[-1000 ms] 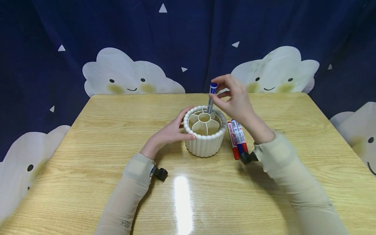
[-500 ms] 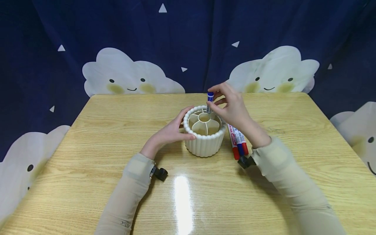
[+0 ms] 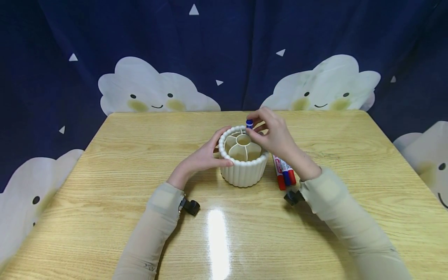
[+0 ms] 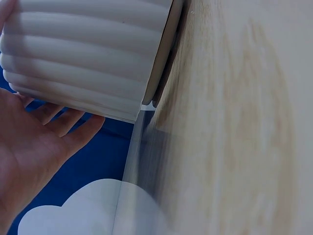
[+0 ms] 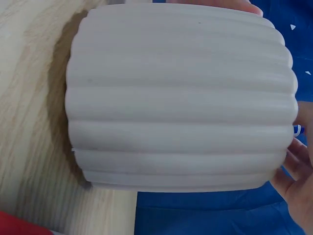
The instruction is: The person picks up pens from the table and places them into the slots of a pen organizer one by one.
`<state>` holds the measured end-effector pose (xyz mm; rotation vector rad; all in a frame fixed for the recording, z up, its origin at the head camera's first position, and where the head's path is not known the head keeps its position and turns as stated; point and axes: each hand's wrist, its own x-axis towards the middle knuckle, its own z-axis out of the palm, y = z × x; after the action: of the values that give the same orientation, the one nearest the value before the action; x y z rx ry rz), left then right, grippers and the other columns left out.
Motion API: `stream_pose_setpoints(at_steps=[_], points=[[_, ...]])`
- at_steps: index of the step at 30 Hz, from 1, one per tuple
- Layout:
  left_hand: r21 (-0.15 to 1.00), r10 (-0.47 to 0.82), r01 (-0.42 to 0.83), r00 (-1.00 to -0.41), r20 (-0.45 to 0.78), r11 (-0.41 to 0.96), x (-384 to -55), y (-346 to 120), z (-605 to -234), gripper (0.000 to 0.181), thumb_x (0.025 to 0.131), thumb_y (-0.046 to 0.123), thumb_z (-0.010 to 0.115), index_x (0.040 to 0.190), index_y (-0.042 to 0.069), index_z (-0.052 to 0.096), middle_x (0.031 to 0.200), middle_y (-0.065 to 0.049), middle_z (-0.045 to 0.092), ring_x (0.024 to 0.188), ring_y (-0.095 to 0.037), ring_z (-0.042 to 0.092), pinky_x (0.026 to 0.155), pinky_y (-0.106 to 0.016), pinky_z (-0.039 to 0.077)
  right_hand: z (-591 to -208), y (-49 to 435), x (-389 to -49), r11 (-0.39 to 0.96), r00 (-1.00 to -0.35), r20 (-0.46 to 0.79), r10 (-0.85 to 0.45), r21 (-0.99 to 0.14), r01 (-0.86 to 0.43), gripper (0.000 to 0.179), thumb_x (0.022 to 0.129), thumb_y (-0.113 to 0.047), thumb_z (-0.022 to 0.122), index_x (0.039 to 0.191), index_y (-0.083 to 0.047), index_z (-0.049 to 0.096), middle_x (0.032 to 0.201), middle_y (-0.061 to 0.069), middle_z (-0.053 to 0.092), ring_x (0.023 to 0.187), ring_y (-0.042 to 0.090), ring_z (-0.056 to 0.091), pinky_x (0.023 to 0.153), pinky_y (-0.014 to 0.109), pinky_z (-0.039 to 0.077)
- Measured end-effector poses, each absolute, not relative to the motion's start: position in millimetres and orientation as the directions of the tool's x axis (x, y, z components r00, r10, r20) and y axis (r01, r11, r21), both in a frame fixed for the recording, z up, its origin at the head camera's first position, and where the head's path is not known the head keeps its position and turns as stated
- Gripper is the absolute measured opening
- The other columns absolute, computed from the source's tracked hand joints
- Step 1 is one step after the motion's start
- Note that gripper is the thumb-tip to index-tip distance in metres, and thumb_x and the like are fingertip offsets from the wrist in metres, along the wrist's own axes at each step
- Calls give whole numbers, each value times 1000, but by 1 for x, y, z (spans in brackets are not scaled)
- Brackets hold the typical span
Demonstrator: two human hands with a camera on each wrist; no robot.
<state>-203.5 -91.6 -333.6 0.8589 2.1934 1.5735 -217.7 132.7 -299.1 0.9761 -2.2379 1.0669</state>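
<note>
A round, fluted cream pen holder (image 3: 244, 174) with a beaded rim and inner dividers stands upright on the table. My left hand (image 3: 201, 157) grips its left side, thumb at the front below the rim; several of its fingers (image 4: 80, 134) touch the ribbed wall in the left wrist view. My right hand (image 3: 274, 131) pinches a blue-capped marker (image 3: 249, 123) between thumb and fingers above the holder's far side. Most of the marker's body is down inside a rear compartment, hidden by the rim and the hand. In the right wrist view the holder wall (image 5: 181, 98) covers nearly everything.
Two red-capped markers, one at the left (image 3: 280, 175) and one at the right (image 3: 292, 177), lie with a blue-capped marker (image 3: 286, 178) between them, right of the holder. The wooden table (image 3: 122, 167) ends at a dark blue curtain (image 3: 224, 46) with cloud prints.
My right hand has moved down and slightly left, lowering the blue-capped marker deeper into the holder. My left hand and the holder have stayed in place.
</note>
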Motion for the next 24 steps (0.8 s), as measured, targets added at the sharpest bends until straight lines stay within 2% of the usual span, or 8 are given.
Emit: stream_pose_setpoints(at_steps=[9,24], points=[[935,627,282,-774,90,214,-204,-92,-334,96,74,15,75,146,22,11,145,-4,25,129,-21,33,104,-39,31,-307,133,-218,454,-650,636,-416,-474,-754,18,80,-4,66,96,-1,58,91,8,59,79,16,62,62,23,54],[936,615,276,-784,87,219,-202,-91,-334,96,75,11,74,146,20,11,146,-4,25,129,-23,33,104,-40,31,-307,138,-216,453,-685,594,-422,-516,-727,28,81,-8,67,105,0,56,97,9,59,84,19,62,67,29,55]])
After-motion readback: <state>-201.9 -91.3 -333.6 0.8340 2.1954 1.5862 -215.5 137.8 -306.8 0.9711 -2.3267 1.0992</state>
